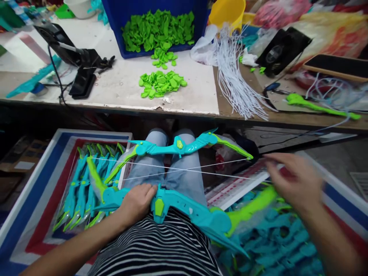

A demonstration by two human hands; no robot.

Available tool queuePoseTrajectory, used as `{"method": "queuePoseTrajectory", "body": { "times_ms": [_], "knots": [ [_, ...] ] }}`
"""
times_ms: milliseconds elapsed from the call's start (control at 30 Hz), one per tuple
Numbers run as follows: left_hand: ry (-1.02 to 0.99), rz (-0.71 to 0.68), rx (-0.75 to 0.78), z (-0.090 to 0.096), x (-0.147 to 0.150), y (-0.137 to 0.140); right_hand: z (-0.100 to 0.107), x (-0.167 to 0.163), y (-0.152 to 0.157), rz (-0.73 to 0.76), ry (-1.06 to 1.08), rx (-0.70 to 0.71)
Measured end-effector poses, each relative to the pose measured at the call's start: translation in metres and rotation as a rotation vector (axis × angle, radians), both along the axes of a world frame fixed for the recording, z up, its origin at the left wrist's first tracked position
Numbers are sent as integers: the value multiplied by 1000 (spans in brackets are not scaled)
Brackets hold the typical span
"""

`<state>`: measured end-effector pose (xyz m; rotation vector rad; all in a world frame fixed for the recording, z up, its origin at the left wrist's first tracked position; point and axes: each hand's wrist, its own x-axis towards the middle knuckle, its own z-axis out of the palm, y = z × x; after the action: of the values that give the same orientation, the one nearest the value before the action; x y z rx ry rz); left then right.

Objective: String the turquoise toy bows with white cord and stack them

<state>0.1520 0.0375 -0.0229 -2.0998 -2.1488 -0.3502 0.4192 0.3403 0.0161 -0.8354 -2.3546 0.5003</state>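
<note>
My left hand [137, 203] grips a teal and lime toy bow [186, 211] lying across my lap, close to my striped shirt. My right hand [296, 184], blurred with its fingers spread, hovers by that bow's right green tip and holds nothing that I can make out. A second, strung toy bow [178, 147] rests on my knees, its white string [172, 168] stretched across my jeans. A box on my left [34, 184] holds several strung bows. On my right, a box [342, 199] contains teal bow parts.
The worktable [120, 84] ahead carries a pile of small green plastic pieces [161, 82], a blue crate [156, 28] of the same, a bundle of white cords [235, 80], a green bow limb [319, 107], a black stand [71, 53] and a yellow bucket [227, 11].
</note>
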Motion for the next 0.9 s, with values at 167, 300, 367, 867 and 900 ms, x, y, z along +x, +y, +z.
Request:
{"method": "queuePoseTrajectory", "body": {
  "times_ms": [167, 300, 367, 867, 900],
  "knots": [
    [117, 141, 19, 4, -18, -40, -46, -73, 40, 261, 20, -263],
    [151, 252, 184, 9, -39, -80, -79, -113, 43, 262, 13, -283],
    [120, 321, 264, 15, -45, -90, -88, -134, 37, 352, -56, -82],
    [-37, 246, 177, 3, -38, -10, -53, -225, 8, 1145, -738, -888],
    [-50, 237, 138, 0, -45, 3, -57, -230, 8, 1132, -752, -925]
  ]
}}
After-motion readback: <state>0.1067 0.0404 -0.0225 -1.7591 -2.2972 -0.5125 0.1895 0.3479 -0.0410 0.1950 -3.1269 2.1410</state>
